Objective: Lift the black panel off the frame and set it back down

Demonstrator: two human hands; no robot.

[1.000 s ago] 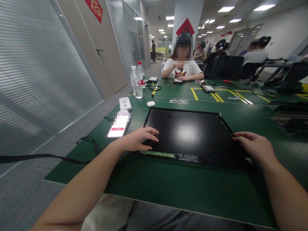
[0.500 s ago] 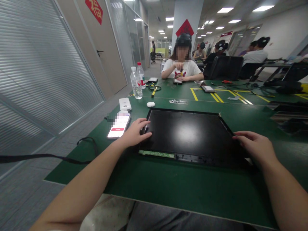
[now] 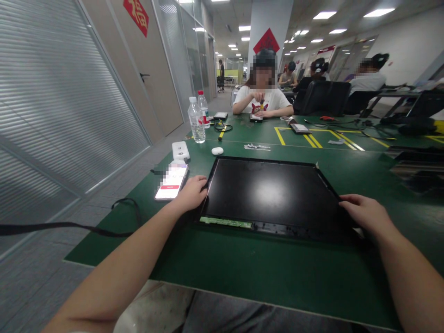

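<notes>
A black LCD panel (image 3: 243, 185) lies flat on the green table, screen side up, in a thin dark frame. A narrow green circuit board (image 3: 225, 222) runs along the left part of its near edge. My left hand (image 3: 193, 192) is closed at the panel's left edge, fingers bent against the frame and thumb mostly hidden. At the right edge, my right hand (image 3: 367, 213) grips the frame with its fingers close together; their tips are partly hidden.
Left of the panel are a lit phone (image 3: 172, 181), a white power bank (image 3: 180, 151) and a white earbud case (image 3: 217, 151). Two water bottles (image 3: 197, 121) stand behind. Dark stacked panels (image 3: 416, 166) lie at right. Across the table (image 3: 243, 263) a person (image 3: 263, 99) works on a small device.
My left hand has drawn back from over the screen to the panel's left edge, its fingers curling in. My right hand has shifted slightly at the right edge. The panel looks unmoved.
</notes>
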